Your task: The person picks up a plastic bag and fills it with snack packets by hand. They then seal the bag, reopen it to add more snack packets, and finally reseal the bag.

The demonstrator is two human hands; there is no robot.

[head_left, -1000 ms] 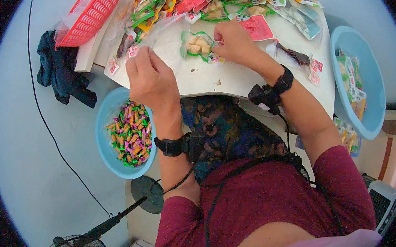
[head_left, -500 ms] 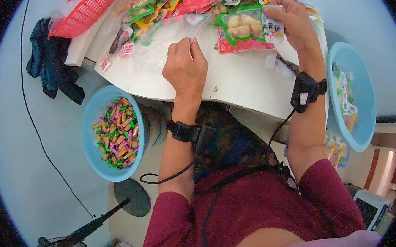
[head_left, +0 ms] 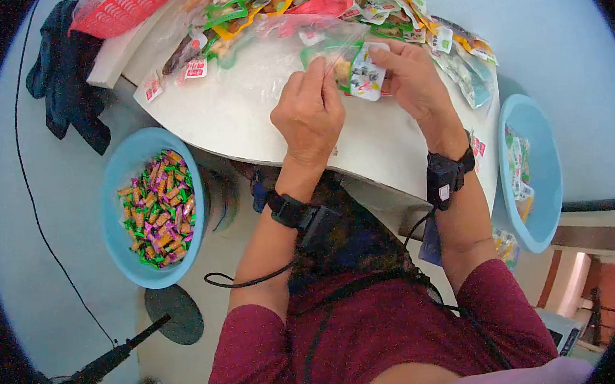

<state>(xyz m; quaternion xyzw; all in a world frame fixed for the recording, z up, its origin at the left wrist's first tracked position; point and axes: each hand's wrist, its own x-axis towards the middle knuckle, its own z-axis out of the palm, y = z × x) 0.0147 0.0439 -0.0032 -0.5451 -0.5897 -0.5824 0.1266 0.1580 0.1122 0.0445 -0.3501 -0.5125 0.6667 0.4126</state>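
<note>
Along the far side of a white table (head_left: 383,147), packets (head_left: 323,4) are heaped. Above its middle, a clear bag (head_left: 280,58) is pinched by the left hand (head_left: 308,113), a green-edged packet (head_left: 367,74) by the right hand (head_left: 415,77). Bag edge best kept taut, packet flat, so snagging is avoided.

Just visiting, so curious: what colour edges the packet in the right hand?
The packet is edged green; see the head view.
</note>
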